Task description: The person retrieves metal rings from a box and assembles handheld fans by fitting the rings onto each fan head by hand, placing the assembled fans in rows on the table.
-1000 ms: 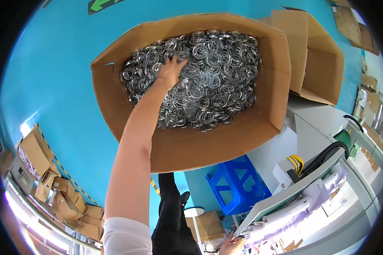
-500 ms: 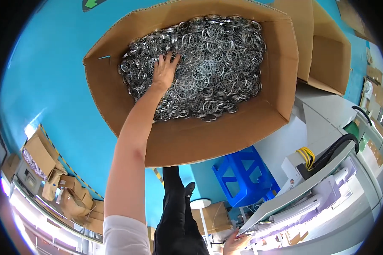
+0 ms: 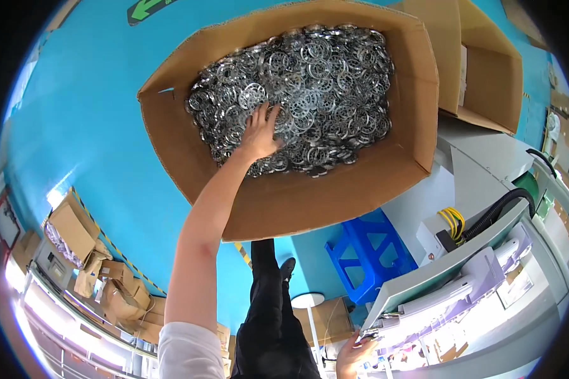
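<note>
Inside a large cardboard box (image 3: 316, 208) lies a deep pile of shiny metal rings (image 3: 335, 82) with open, spoked-looking centres. My left hand (image 3: 260, 134) is over the near-left part of this pile, fingers spread and pointing away from me. Its fingertips appear to touch the rings, and nothing is gripped in it. My right hand (image 3: 352, 357) is low in the picture, beside the lower corner of a grey worktop (image 3: 417, 287). Its fingers are bent around something small and dark there, which I cannot make out.
A second open cardboard box (image 3: 489, 76) stands at the far right. Below the full box are a blue plastic stool (image 3: 373, 256) and a round white stand (image 3: 308, 300). Yellow cable (image 3: 451, 222) and a black hose (image 3: 496, 211) run along the grey equipment. Cartons (image 3: 120, 297) lie lower left.
My left hand has moved nearer to me and slightly right across the rings. A bright ring now shows just beyond its fingertips. My right hand stays at the worktop corner. The view has shifted slightly.
</note>
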